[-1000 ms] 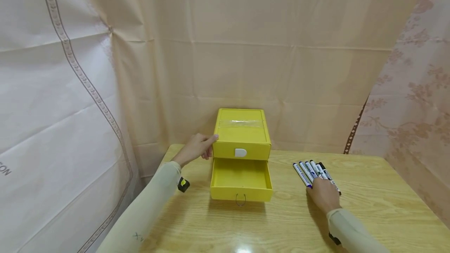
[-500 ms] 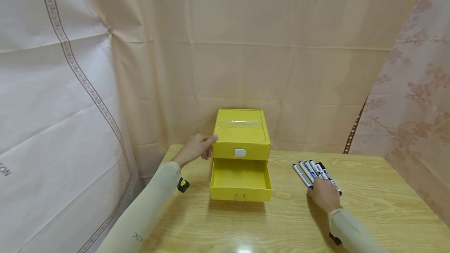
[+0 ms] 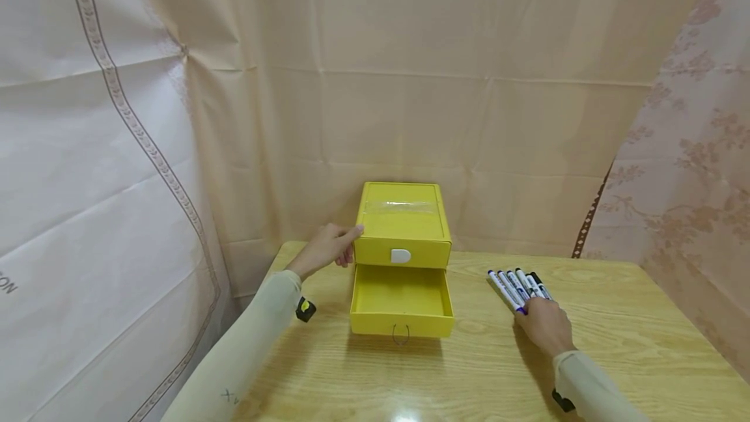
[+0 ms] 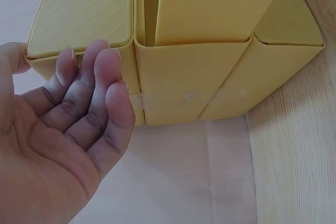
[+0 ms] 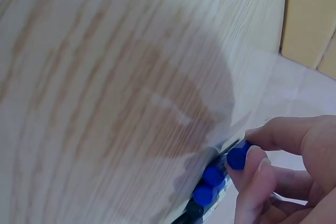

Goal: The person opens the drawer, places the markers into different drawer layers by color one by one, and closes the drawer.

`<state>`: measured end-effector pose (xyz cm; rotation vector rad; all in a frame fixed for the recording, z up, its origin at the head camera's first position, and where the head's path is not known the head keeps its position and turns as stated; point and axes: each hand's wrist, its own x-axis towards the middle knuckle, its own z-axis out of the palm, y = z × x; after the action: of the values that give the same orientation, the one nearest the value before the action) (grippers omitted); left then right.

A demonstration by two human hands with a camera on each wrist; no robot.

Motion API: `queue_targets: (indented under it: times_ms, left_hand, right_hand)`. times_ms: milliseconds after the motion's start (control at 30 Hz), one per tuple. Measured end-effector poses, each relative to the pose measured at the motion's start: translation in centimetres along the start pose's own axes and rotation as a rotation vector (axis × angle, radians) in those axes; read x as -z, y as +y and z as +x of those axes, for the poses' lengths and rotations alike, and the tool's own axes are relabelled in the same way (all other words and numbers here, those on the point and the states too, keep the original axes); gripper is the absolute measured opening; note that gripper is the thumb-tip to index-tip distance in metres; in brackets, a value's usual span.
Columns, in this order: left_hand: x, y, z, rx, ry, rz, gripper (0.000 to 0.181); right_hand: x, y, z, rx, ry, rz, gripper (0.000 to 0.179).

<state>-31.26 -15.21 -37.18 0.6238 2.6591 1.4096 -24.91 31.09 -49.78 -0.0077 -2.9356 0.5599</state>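
A yellow drawer unit (image 3: 404,210) stands on the table, its top drawer closed and the drawer below (image 3: 401,288) pulled out with nothing in it. My left hand (image 3: 325,247) rests at the unit's upper left corner, thumb on the top edge. In the left wrist view its loosely bent fingers (image 4: 113,69) lie along the side. Several white whiteboard markers (image 3: 514,284) lie side by side on the right, mostly blue-capped, with a black-capped one at the right. My right hand (image 3: 547,325) covers their near ends. Its thumb and fingers pinch the nearest blue-capped marker (image 5: 237,157).
The wooden table (image 3: 480,370) carries everything. A beige curtain (image 3: 404,83) hangs close behind the unit, with a white patterned sheet (image 3: 105,213) at the left. A wire loop (image 3: 401,335) hangs on the open drawer's front; the drawer above has a white tab (image 3: 401,255).
My right hand has shifted slightly right and nearer, and the leftmost marker now leans in closer to the others. The left hand and the drawer unit have kept their places.
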Motion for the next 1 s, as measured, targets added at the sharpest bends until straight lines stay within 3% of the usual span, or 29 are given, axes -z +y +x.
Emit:
queue_targets:
  times_ms: [467, 1000]
  left_hand:
    - [0.0, 0.0, 0.0, 0.000, -0.001, 0.013, 0.058]
    - [0.0, -0.3, 0.1, -0.006, -0.007, 0.002, 0.061]
  right_hand:
    - [0.5, 0.2, -0.3, -0.033, -0.023, 0.032, 0.026]
    - [1.3, -0.4, -0.8, 0.000, -0.011, 0.064, 0.014]
